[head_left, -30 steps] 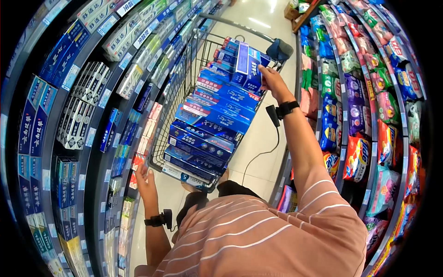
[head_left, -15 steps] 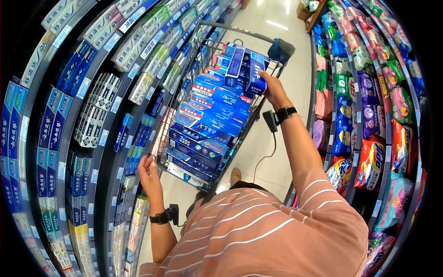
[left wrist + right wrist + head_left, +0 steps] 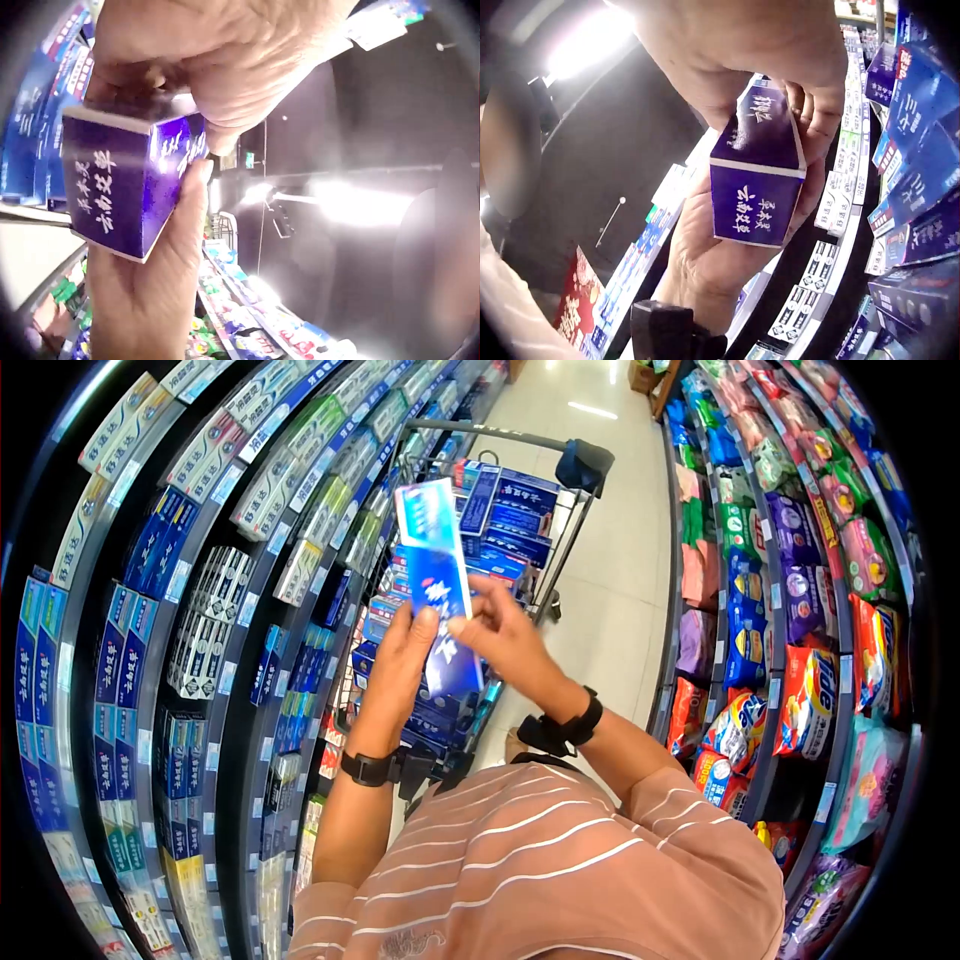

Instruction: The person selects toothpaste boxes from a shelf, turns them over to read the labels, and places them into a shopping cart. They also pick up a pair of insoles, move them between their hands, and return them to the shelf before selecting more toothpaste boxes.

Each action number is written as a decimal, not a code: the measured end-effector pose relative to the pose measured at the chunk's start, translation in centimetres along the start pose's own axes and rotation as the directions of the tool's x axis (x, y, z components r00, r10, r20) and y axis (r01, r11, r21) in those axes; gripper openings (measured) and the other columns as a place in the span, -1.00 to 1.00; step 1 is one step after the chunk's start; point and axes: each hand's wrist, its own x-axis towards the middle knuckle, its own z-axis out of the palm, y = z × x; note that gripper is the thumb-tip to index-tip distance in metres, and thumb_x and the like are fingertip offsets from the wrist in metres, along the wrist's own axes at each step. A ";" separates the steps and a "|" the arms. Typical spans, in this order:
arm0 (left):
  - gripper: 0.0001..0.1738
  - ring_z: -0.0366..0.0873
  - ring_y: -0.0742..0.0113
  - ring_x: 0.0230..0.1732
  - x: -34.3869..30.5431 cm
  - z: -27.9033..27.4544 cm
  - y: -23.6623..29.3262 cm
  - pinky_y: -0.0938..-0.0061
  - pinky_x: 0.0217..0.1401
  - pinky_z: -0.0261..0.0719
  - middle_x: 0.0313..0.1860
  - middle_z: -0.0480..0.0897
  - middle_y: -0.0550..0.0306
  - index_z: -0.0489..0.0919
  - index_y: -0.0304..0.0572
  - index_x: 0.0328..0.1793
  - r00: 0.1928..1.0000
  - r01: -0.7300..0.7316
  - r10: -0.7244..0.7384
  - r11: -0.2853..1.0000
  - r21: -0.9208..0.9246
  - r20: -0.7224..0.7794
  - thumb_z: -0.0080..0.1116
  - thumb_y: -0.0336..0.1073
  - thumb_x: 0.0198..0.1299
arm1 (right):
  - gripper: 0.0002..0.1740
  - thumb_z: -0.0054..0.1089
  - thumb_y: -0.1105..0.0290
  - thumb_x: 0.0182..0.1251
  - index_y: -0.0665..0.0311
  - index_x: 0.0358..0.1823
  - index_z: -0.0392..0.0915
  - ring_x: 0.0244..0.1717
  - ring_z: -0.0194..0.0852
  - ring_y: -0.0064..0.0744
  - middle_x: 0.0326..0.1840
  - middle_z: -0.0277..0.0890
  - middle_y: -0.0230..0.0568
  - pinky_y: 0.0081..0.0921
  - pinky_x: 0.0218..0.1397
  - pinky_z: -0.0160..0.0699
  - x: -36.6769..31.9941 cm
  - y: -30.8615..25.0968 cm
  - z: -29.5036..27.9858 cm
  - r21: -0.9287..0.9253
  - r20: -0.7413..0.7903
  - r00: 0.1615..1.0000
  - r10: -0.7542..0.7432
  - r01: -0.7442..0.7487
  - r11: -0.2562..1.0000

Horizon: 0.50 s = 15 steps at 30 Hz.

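Observation:
Both hands hold a long blue toothpaste box [image 3: 440,600] with white lettering, raised over the near part of the shopping cart [image 3: 585,525]. My left hand [image 3: 395,670] grips its left side, thumb on the upper face. From the right, my right hand [image 3: 512,645] grips the opposite side near the lower half. In the left wrist view the dark blue end of the box [image 3: 105,184] faces the camera between the two hands; the right wrist view shows an end panel [image 3: 756,206] too. Many blue toothpaste boxes [image 3: 525,500] fill the cart below.
Shelves of toothpaste [image 3: 210,622] curve along the left side, close to the cart. Bagged detergent [image 3: 808,700] and other packets line the shelves on the right. A strip of pale tiled floor [image 3: 615,570] runs between cart and right shelves. A dark pouch [image 3: 583,465] hangs at the cart's far corner.
My right hand has lifted a toothpaste box from the top of the pile and brought it back toward the body. My left hand has come up from beside the cart and taken hold of it.

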 end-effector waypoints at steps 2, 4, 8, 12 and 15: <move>-0.49 0.64 0.35 0.04 -0.6 0.3 -0.8 0.46 0.11 0.61 0.13 0.64 0.03 0.45 -0.27 0.36 0.996 0.038 -0.046 0.993 -0.109 -0.073 0.08 -0.04 0.50 | -0.25 0.32 0.20 0.43 0.41 0.48 0.19 -0.04 0.51 -0.49 -0.04 0.52 -0.21 -0.51 0.04 0.54 -0.9 0.7 0.0 -0.065 0.082 0.996 -0.029 0.034 0.997; -0.55 0.68 0.41 -0.07 -1.5 -0.2 -1.2 0.53 -0.03 0.66 0.05 0.68 0.09 0.48 -0.25 0.32 0.989 0.090 -0.118 0.962 -0.258 -0.092 0.07 -0.07 0.51 | -0.47 0.20 0.12 0.50 0.33 0.31 0.46 -0.13 0.53 -0.53 -0.14 0.58 -0.28 -0.51 -0.07 0.56 -1.2 -0.2 -1.4 -0.111 0.123 0.986 0.112 -0.099 0.989; -0.59 0.74 0.35 -0.21 -4.1 -0.8 -0.2 0.54 -0.17 0.71 -0.07 0.71 0.02 0.47 -0.30 0.28 0.980 0.047 -0.103 0.951 -0.306 -0.170 0.02 -0.12 0.53 | -0.67 0.19 0.21 0.46 0.34 0.03 0.57 -0.24 0.62 -0.37 -0.26 0.65 -0.21 -0.44 -0.13 0.61 2.9 1.6 -9.3 -0.290 -0.197 0.980 -0.017 -0.042 0.956; -0.50 0.75 0.24 -0.11 -6.7 -3.4 -1.3 0.49 -0.15 0.74 -0.11 0.71 -0.04 0.48 -0.32 0.26 0.958 0.001 -0.068 0.972 -0.237 -0.277 0.03 0.01 0.51 | -0.74 0.19 0.37 0.30 0.33 -0.04 0.56 -0.08 0.58 0.05 -0.12 0.60 0.02 -0.19 -0.02 0.61 5.6 9.5 -18.2 -0.919 -0.093 0.941 -0.324 0.044 0.391; -0.49 0.75 0.26 -0.16 -8.5 -4.0 -1.6 0.49 -0.16 0.72 -0.10 0.71 -0.05 0.48 -0.32 0.26 0.945 0.001 -0.078 0.972 -0.234 -0.317 0.03 0.01 0.50 | -0.69 0.25 0.45 0.13 0.29 -0.06 0.59 0.11 0.48 0.11 0.01 0.54 0.03 -0.09 0.16 0.51 6.4 14.1 -21.8 -0.985 0.117 0.960 -0.254 0.145 0.096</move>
